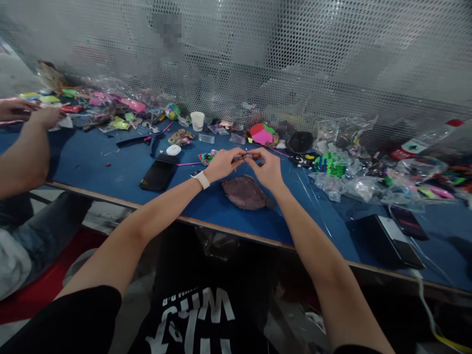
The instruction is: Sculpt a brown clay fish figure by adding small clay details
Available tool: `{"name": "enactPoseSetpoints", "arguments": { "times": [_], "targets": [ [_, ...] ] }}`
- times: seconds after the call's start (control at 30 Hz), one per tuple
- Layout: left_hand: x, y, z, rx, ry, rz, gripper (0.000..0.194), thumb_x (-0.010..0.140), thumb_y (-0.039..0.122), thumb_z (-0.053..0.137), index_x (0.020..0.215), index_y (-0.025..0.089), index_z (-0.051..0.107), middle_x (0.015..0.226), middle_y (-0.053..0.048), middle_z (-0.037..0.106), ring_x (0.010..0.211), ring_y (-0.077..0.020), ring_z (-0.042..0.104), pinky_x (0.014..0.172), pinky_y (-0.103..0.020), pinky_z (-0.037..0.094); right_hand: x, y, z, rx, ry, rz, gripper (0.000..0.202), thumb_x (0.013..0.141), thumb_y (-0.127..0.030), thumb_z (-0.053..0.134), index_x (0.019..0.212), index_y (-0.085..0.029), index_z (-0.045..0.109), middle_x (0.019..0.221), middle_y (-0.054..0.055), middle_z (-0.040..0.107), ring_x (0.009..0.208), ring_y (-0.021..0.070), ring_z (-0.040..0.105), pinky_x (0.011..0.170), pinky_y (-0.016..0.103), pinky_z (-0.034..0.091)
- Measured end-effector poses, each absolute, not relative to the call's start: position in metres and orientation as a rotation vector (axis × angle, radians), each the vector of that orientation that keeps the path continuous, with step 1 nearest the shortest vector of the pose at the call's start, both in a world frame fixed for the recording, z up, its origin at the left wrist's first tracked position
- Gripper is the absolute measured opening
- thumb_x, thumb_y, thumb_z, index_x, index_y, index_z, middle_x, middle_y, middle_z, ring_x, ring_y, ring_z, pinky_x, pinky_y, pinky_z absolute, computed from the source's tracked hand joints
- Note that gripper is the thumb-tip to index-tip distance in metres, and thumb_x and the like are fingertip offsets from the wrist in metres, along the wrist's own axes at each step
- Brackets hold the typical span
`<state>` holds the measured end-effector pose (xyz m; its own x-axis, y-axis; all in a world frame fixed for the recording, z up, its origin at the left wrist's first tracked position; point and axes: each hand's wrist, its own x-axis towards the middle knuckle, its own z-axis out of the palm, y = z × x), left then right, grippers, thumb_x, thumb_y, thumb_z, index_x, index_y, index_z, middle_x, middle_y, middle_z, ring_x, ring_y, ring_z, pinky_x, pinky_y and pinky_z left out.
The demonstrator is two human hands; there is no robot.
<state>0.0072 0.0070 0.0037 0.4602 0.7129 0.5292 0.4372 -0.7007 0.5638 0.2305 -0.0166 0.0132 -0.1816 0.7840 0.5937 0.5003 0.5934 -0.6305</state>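
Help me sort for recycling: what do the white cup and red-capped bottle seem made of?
The white cup looks like matte paper, judging by its dull, opaque wall, though foam or plastic is possible. The bottle looks like thin, glossy plastic: its body is see-through and catches light. Its red cap seems opaque plastic.

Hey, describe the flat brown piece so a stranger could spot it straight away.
On the blue table, look near the front edge, between the two bare forearms. Just below the left hand and right hand lies the flat brown piece, roughly oval. Its dull purplish brown sets it apart from the bright pink and red lump farther back.
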Motion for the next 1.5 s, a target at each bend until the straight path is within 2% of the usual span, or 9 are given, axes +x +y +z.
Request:
{"name": "enactPoseSetpoints", "arguments": {
  "times": [0.2,0.43,0.67,0.77,0.87,1.03,1.13,1.3,1.5],
  "targets": [
    [0.015,0.008,0.011,2.386,1.032,1.181,0.020,0.116,0.039,0.070,0.119,0.021,0.076,0.098,-0.005,0.089,0.087,-0.0221,0.083,0.082,-0.030,0.053,0.244,0.000,0.014,-1.104,-1.834,0.260,0.028,0.106,-0.050,0.072,0.105,-0.024,0.084,0.095,0.008,0.086,0.087,0.0259,0.078,0.079,0.039,0.063],
    [0.020,0.006,0.007,2.412,1.022,1.159,0.010,0.115,0.026,0.066,0.119,0.020,0.072,0.097,-0.004,0.087,0.082,-0.0201,0.078,0.078,-0.029,0.048,0.267,0.025,-0.001,-1.158,-1.689,0.121,0.039,0.108,-0.061,0.066,0.104,-0.023,0.076,0.097,0.009,0.084,0.086,0.0257,0.078,0.088,0.043,0.063],
    [0.008,0.007,0.008,2.124,0.973,1.310,0.008,0.116,0.028,0.065,0.117,0.021,0.065,0.106,-0.004,0.087,0.063,-0.0113,0.070,0.074,-0.027,0.057,0.305,0.036,0.003,-1.174,-1.335,0.242,0.058,0.102,-0.081,0.068,0.107,-0.023,0.068,0.084,0.004,0.075,0.061,0.0190,0.067,0.053,0.033,0.054],
    [0.014,0.011,0.002,1.991,0.915,1.308,0.008,0.114,0.026,0.065,0.119,0.020,0.065,0.112,-0.009,0.087,0.079,-0.0156,0.081,0.077,-0.028,0.064,0.288,0.024,0.005,-1.101,-1.458,0.392,0.062,0.096,-0.086,0.073,0.105,-0.025,0.070,0.086,0.004,0.078,0.062,0.0202,0.072,0.051,0.032,0.055],
    [0.020,0.016,-0.007,1.956,0.862,1.299,0.015,0.110,0.018,0.063,0.125,0.018,0.067,0.119,-0.012,0.088,0.099,-0.0196,0.087,0.094,-0.033,0.069,0.257,0.006,0.005,-1.042,-1.646,0.515,0.059,0.094,-0.082,0.079,0.106,-0.025,0.075,0.089,0.005,0.082,0.067,0.0214,0.076,0.057,0.034,0.059],
    [0.026,0.020,-0.014,2.004,0.723,1.251,0.041,0.100,0.005,0.062,0.138,0.016,0.069,0.142,-0.017,0.084,0.136,-0.0250,0.082,0.121,-0.041,0.064,0.227,-0.013,0.004,-1.064,-1.698,0.466,0.046,0.096,-0.071,0.078,0.107,-0.026,0.077,0.099,0.007,0.087,0.081,0.0237,0.079,0.072,0.038,0.063],
    [0.025,0.016,-0.012,1.964,0.604,1.188,0.055,0.097,0.002,0.060,0.151,0.013,0.064,0.156,-0.021,0.077,0.146,-0.0247,0.078,0.124,-0.039,0.063,0.229,-0.015,0.006,-1.078,-1.669,0.396,0.040,0.097,-0.066,0.077,0.105,-0.026,0.077,0.099,0.007,0.087,0.079,0.0235,0.077,0.076,0.040,0.063],
    [0.018,0.007,-0.003,2.112,0.767,1.207,0.036,0.112,0.026,0.066,0.145,0.015,0.074,0.142,-0.018,0.085,0.128,-0.0272,0.084,0.111,-0.040,0.066,0.232,-0.017,0.009,-1.096,-1.703,0.358,0.042,0.097,-0.068,0.077,0.096,-0.026,0.077,0.091,0.007,0.086,0.074,0.0235,0.074,0.073,0.040,0.062],
    [0.011,0.012,0.008,2.254,0.936,1.275,0.028,0.113,0.022,0.062,0.131,0.017,0.082,0.121,-0.012,0.090,0.106,-0.0240,0.085,0.099,-0.036,0.065,0.234,-0.013,0.014,-1.076,-1.762,0.394,0.041,0.096,-0.067,0.076,0.100,-0.026,0.081,0.087,0.005,0.085,0.072,0.0242,0.075,0.071,0.040,0.060]
  ]
}}
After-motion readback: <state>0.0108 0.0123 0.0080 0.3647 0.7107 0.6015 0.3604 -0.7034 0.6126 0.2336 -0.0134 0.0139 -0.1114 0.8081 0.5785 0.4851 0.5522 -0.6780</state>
